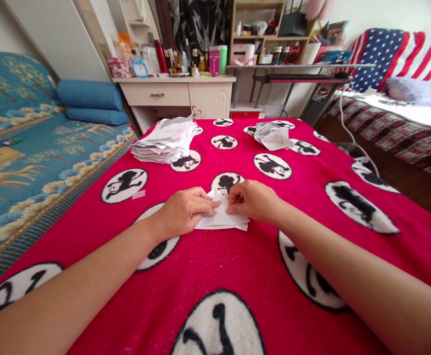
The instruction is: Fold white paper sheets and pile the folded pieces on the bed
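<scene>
A white sheet of paper [220,222], folded to a point at its far end, lies on the red blanket in front of me. My left hand [187,209] is closed on its left side, with fingertips pressed on the folded part. From the right, my right hand [254,201] pinches the paper between thumb and fingers. Part of the sheet is hidden beneath both hands. Farther off to the left rests a thick stack of white papers [167,140]. Several folded paper pieces [272,135] lie in a loose pile at the far right.
The red blanket [200,276] has white ovals with black monkey figures. A small whitish scrap [139,194] lies left of my hands. Beyond stand a white dresser [171,93] and a desk [296,79]. A blue-covered sofa [75,153] is left, a bed [403,128] right.
</scene>
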`<act>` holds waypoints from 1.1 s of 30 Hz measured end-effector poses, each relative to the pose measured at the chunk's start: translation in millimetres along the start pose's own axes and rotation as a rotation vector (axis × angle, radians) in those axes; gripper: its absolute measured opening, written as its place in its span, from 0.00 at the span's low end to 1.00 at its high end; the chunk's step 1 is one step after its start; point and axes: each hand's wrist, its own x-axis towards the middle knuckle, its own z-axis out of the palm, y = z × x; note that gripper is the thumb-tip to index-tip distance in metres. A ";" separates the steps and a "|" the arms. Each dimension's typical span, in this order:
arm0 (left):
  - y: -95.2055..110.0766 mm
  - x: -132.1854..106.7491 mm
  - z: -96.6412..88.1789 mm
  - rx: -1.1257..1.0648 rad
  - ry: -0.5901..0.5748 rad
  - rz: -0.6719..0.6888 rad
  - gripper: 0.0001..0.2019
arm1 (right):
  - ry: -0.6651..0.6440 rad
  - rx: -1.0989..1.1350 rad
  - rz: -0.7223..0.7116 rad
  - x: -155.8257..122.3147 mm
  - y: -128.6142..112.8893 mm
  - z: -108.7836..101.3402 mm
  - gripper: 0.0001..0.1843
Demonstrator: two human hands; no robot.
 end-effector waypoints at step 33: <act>6.1 -3.9 5.2 0.083 0.036 -0.029 0.17 | 0.096 -0.004 0.092 41.0 1.4 6.3 0.18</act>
